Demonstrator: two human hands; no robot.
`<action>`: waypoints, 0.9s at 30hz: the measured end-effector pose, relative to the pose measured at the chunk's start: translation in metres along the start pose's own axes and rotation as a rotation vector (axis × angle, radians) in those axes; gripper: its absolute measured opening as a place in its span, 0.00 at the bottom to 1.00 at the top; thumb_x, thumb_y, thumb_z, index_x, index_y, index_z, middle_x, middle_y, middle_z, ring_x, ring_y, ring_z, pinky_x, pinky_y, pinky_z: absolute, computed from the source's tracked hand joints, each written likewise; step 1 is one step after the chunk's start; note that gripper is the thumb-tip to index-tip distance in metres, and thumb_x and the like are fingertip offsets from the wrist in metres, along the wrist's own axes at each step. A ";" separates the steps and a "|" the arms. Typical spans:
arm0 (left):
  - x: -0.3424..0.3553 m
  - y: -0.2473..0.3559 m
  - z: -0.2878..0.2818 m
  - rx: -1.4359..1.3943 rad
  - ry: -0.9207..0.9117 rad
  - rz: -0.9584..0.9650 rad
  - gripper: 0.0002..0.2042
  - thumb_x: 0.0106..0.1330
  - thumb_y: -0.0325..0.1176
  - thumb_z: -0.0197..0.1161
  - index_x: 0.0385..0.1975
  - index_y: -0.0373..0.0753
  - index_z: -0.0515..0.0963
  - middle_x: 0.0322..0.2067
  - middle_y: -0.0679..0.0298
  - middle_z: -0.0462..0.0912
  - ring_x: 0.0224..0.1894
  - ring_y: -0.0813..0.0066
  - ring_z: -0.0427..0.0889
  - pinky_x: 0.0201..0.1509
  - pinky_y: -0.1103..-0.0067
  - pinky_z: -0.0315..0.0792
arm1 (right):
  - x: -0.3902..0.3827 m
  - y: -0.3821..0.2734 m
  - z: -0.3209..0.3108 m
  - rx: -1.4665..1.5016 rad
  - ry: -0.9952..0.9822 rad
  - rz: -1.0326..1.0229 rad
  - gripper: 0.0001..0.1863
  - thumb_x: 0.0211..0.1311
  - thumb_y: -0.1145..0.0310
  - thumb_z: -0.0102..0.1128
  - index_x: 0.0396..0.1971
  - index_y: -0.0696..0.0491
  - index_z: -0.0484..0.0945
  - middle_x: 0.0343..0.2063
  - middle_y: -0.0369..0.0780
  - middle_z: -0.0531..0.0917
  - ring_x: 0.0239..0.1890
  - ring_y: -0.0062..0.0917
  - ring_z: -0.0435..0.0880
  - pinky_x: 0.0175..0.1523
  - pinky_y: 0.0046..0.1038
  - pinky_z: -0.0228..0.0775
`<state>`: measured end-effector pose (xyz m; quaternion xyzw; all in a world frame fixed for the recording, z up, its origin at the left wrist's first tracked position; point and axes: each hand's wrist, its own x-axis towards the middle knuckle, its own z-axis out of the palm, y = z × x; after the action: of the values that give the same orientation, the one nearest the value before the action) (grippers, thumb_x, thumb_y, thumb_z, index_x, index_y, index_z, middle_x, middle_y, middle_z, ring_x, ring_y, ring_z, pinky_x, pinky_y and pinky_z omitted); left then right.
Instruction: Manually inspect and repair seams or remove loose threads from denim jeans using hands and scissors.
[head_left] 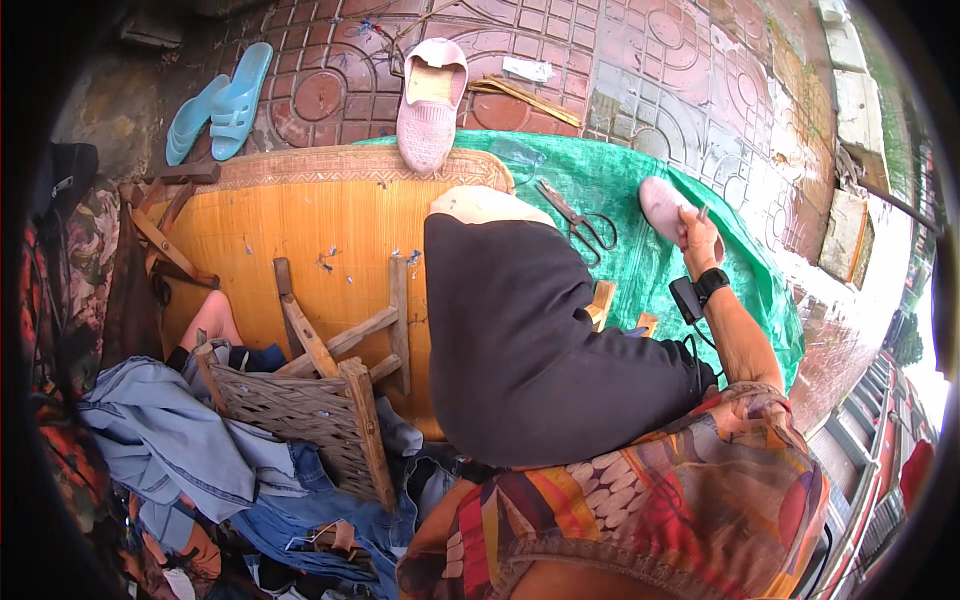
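My right hand [697, 242] is closed around the middle of a pink shoe [659, 206] at the far right, over a green plastic sheet [640, 270]. A small grey piece sticks up by the fingers; its kind is unclear. A black band with a small dark box is on that wrist. Left of this hand lies a pair of large scissors [577, 222], blades apart, on the sheet. The matching pink knit shoe [430, 115] rests toe toward me at the mat's far edge. My left hand is not in view.
A tan woven mat [300, 235] bears thread scraps and a wooden stool [300, 390] on its side. Denim clothes [190, 420] are heaped near left. Blue slippers [240, 100] stand on the paving. A bare limb [212, 322] shows at left. My dark-trousered leg [510, 340] crosses the middle.
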<state>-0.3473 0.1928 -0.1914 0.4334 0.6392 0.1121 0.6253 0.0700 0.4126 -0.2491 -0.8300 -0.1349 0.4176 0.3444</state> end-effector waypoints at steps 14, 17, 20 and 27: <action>0.004 0.031 -0.012 -0.195 -0.051 -0.090 0.21 0.46 0.46 0.71 0.35 0.37 0.77 0.24 0.53 0.80 0.29 0.56 0.80 0.32 0.70 0.73 | -0.019 -0.143 0.293 -0.739 -0.697 -0.839 0.17 0.51 0.65 0.64 0.38 0.58 0.77 0.26 0.39 0.80 0.21 0.19 0.77 0.28 0.24 0.69; -0.005 0.038 -0.020 -0.194 0.009 -0.069 0.21 0.46 0.47 0.70 0.35 0.40 0.77 0.24 0.54 0.80 0.29 0.56 0.80 0.33 0.69 0.72 | -0.073 -0.172 0.330 -0.752 -0.873 -1.068 0.16 0.53 0.67 0.63 0.41 0.57 0.76 0.30 0.37 0.81 0.24 0.18 0.78 0.30 0.21 0.70; -0.012 0.045 0.003 -0.332 -0.057 -0.124 0.20 0.46 0.46 0.69 0.36 0.42 0.77 0.26 0.54 0.80 0.31 0.56 0.80 0.34 0.67 0.72 | -0.092 -0.187 0.352 -0.751 -1.027 -0.957 0.14 0.57 0.66 0.60 0.41 0.54 0.76 0.32 0.36 0.81 0.25 0.16 0.77 0.32 0.19 0.71; -0.022 0.055 0.084 -0.361 -0.071 -0.039 0.21 0.42 0.46 0.70 0.33 0.41 0.76 0.23 0.53 0.79 0.29 0.53 0.79 0.32 0.65 0.71 | -0.145 -0.180 0.378 -0.894 -1.178 -1.126 0.12 0.58 0.65 0.58 0.40 0.53 0.76 0.32 0.34 0.81 0.25 0.15 0.76 0.31 0.18 0.70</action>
<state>-0.2529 0.1773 -0.1542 0.3055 0.5943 0.1975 0.7172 -0.3051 0.6428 -0.1954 -0.3517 -0.8193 0.4523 0.0204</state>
